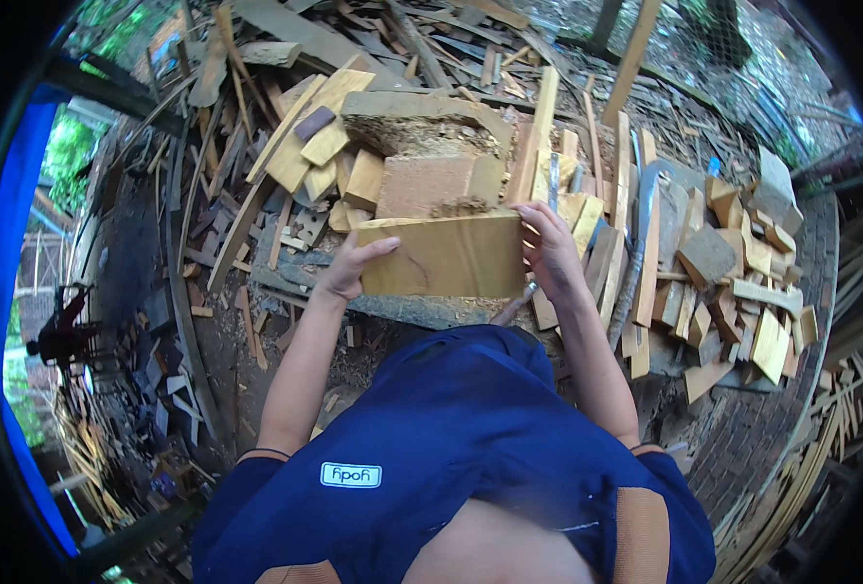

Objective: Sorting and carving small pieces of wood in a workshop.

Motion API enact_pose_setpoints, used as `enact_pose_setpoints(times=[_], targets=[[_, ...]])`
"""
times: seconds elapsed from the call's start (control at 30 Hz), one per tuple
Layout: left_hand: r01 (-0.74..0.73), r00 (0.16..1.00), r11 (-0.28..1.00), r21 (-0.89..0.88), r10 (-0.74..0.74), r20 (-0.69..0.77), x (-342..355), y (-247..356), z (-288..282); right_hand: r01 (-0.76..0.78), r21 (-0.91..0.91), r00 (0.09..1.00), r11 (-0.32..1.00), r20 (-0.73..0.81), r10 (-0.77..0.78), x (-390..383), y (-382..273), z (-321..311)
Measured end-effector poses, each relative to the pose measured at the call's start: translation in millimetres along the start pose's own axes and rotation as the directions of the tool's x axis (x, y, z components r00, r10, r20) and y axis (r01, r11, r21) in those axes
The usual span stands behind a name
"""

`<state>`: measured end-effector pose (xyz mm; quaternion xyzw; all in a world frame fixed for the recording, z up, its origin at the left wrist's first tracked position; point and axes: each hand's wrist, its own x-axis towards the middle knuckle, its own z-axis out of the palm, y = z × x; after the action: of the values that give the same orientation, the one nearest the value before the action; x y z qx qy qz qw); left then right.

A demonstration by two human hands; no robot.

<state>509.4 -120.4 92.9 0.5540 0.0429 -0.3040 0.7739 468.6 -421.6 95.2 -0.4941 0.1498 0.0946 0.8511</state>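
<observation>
A flat, rectangular yellowish wooden board (441,258) is held up in front of my body, its broad face showing grain and a dark curved line. My left hand (349,268) grips the left end, thumb over the face. At the opposite end, my right hand (553,253) holds the edge, fingertips at the top corner. Small and shiny, something (530,289) shows by the lower part of my right hand; I cannot make out what it is. Just behind the board stands a thick wooden block (427,185) with crumbly sawdust on it.
A rough, hollowed timber (422,117) lies beyond the block. Yellow wood pieces (324,146) are heaped left of it, with a small purplish block (315,123) on top. Right, a long grey bar (634,258) runs beside many offcuts (743,282). Scrap wood covers the far ground.
</observation>
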Motion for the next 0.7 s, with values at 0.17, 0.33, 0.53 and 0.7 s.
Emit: enact_pose_setpoints(times=[0.17, 0.33, 0.53, 0.7], targets=[[0.170, 0.982, 0.985, -0.042, -0.166, 0.086, 16.9, -12.7, -2.4, -0.117, -0.101, 0.984, 0.988, -0.146, 0.102, -5.2, 19.3, -13.7], [0.288, 0.956, 0.956, -0.059, -0.290, -0.034, 45.1, -14.1, -4.1, -0.081, -0.516, 0.996, 0.852, -0.074, 0.051, -6.3, 44.8, -24.8], [0.035, 0.993, 0.806, 0.591, 0.036, -0.109, 110.3, 29.3, -39.5, -0.114, -0.564, 0.991, 0.818, -0.008, 0.132, 16.2, 60.4, -11.7], [-0.129, 0.863, 0.440, 0.889, 0.490, -0.118, 155.5, 28.9, -67.4, 0.135, -0.763, 0.990, 0.632, 0.082, -0.112, 43.7, 84.7, -8.3]])
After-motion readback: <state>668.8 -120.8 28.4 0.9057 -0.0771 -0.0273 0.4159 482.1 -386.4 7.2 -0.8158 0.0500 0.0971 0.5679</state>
